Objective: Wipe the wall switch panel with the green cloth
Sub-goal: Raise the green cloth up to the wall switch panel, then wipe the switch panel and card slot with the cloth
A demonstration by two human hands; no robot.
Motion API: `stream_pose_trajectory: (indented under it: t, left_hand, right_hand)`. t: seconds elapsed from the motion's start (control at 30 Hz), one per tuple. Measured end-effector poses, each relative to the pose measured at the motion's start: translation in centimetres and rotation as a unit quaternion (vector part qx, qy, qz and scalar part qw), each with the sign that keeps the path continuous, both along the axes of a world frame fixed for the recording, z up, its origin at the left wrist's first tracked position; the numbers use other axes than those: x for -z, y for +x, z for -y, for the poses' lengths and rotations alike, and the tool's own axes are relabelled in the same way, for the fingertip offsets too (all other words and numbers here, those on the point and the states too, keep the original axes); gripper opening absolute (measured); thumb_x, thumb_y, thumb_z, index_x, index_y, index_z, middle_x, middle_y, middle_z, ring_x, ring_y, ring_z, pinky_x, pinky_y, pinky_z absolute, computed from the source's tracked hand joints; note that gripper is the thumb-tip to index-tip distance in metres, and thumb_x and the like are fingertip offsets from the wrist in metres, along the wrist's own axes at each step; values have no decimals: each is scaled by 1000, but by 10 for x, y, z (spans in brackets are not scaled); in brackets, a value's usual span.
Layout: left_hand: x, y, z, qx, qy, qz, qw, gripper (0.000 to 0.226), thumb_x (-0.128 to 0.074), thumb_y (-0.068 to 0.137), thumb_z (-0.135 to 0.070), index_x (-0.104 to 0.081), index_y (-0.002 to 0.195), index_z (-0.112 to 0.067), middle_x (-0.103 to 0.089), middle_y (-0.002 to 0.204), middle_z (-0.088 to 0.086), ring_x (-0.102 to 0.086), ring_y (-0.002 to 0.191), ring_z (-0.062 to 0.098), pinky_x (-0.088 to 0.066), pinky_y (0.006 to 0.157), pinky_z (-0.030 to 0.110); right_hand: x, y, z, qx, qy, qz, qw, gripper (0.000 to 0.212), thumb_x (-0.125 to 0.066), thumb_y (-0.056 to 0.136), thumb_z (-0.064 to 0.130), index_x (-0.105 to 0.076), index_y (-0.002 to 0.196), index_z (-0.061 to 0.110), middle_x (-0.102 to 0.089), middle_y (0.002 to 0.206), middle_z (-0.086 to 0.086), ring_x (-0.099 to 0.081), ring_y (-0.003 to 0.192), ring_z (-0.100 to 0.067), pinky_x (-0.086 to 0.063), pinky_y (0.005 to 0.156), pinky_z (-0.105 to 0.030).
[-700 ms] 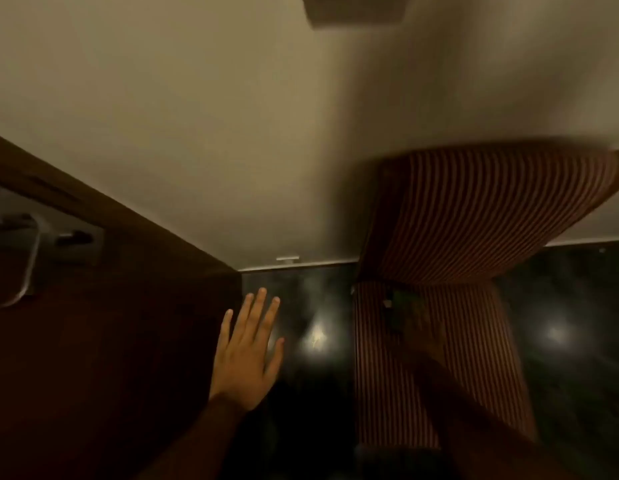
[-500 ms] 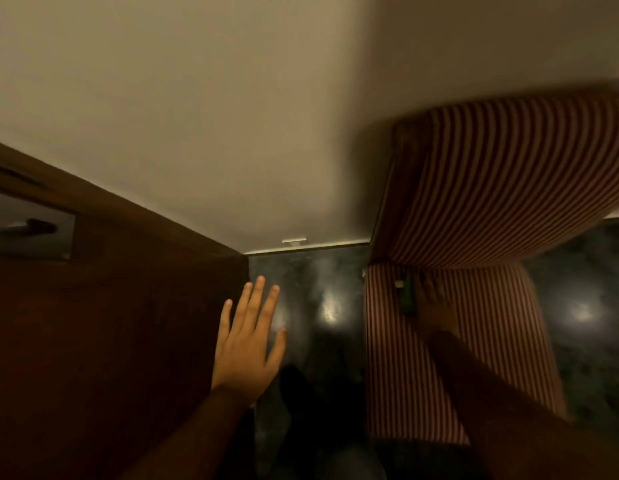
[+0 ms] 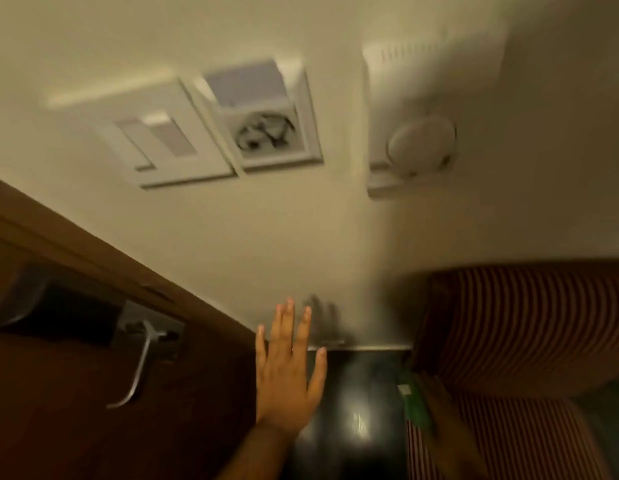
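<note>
door [image 3: 58, 393]: dark wood, far left, with a metal lever handle [image 3: 138, 368] hanging down. Nothing to do with the job, it's just what the wall butts up against.

switch panel [image 3: 155, 140]: white plate up on the cream wall [image 3: 266, 237], a bit left of centre, with what look like flat rocker switches. Looks like the thing to wipe. Nothing is touching it yet.

second plate [image 3: 266, 126]: right beside the first, with a round dark knob-ish thing in it, too smeared to say what. Might count as part of the same panel, can't tell.

left hand [image 3: 289, 372]: empty, fingers spread wide and flat, palm toward the wall low down near the skirting. My guess is it's out for balance, or about to brace on the wall.

round fitting [image 3: 418, 143]: white box with a dial shape, further right, well apart from the two plates.

green cloth [image 3: 417, 407]: low right, by the edge of the striped cushion [image 3: 526, 323], with a small pale tag on it. It's well below the panel, so it needs to come up.

right hand [image 3: 446, 420]: dark and blurry, right against the cloth. Probably gripping it to lift, but can't tell if the fingers are closed on it.

writing: none readable, the tag and plates are far too blurred.
</note>
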State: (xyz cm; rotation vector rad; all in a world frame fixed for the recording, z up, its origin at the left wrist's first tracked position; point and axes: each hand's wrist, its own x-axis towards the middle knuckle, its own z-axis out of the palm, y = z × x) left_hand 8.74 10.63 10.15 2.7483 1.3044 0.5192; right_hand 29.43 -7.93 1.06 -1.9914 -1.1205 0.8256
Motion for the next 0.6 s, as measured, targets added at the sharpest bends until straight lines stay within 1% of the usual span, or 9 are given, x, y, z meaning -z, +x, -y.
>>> stream_pose_trajectory:
  t: [0.03, 0.1, 0.17, 0.23, 0.3, 0.33, 0.4, 0.5, 0.6]
  left_hand:
    - [-20, 2, -11, -12, 21, 28, 999, 79, -44, 106, -46, -8, 175, -27, -5, 183, 5, -10, 168, 26, 1, 135, 48]
    - [-66, 9, -35, -29, 68, 79, 994, 82, -44, 106, -46, -5, 175, -26, 1, 183, 6, -4, 168, 27, 7, 135, 46]
    - [-115, 19, -60, -34, 112, 123, 986, 77, -37, 112, -51, 0, 175, -25, 8, 182, 6, 1, 168, 27, 11, 135, 46]
    - [-170, 27, -85, -31, 158, 162, 974, 71, -23, 116, -57, 4, 174, -25, 14, 182, 6, 6, 168, 27, 14, 134, 46]
    - [-219, 36, -104, -17, 201, 198, 959, 70, -20, 117, -56, 7, 174, -25, 17, 181, 5, 9, 168, 27, 15, 134, 47]
    - [-244, 40, -113, -6, 223, 220, 950, 70, -22, 117, -55, 7, 174, -26, 18, 181, 4, 9, 167, 27, 14, 134, 48]
    - [-288, 48, -129, 9, 258, 257, 931, 70, -26, 116, -52, 8, 173, -28, 20, 180, 2, 10, 167, 28, 14, 133, 50]
    - [-349, 58, -148, 24, 298, 295, 908, 81, -41, 110, -44, 10, 172, -32, 23, 179, -2, 13, 167, 26, 14, 133, 50]
    - [-391, 65, -164, 47, 328, 300, 894, 85, -46, 107, -39, 8, 172, -32, 24, 177, -5, 13, 166, 24, 14, 133, 49]
  right_hand:
    - [-10, -5, -3, -38, 2, 20, 999, 77, -23, 108, 66, -20, 168, 17, -2, 170, 40, -2, 158, 18, -11, 120, 1]
    - [-30, -9, -22, -67, 123, 172, 975, 53, -23, 116, 36, -20, 167, 26, 10, 176, 24, 9, 162, 8, -12, 125, -9]
    - [-80, -22, -50, -67, 155, 210, 963, 51, -28, 116, 35, -22, 166, 24, 3, 178, 16, 12, 162, 5, -10, 126, -11]
    - [-135, -33, -89, 20, 230, 237, 944, 55, -28, 115, 45, -49, 153, 11, -32, 173, 2, 1, 163, 8, -11, 127, -8]
    - [-177, -45, -107, 43, 301, 248, 920, 60, -32, 114, 45, -62, 142, 2, -36, 170, -2, -24, 163, -5, -22, 129, -15]
    - [-197, -47, -117, 37, 329, 284, 900, 51, -45, 109, 39, -62, 142, 4, -33, 171, -2, -37, 159, -19, -31, 129, -26]
    - [-229, -48, -131, 69, 350, 313, 880, 56, -64, 97, 36, -60, 148, 13, -42, 165, -12, -51, 147, -38, -38, 127, -40]
    - [-274, -44, -148, 123, 388, 382, 830, 63, -72, 90, 40, -56, 147, 20, -51, 146, -14, -53, 133, -35, -32, 129, -31]
    - [-295, -43, -161, 127, 393, 420, 808, 65, -73, 90, 41, -53, 149, 22, -51, 140, -11, -52, 127, -32, -42, 118, -39]
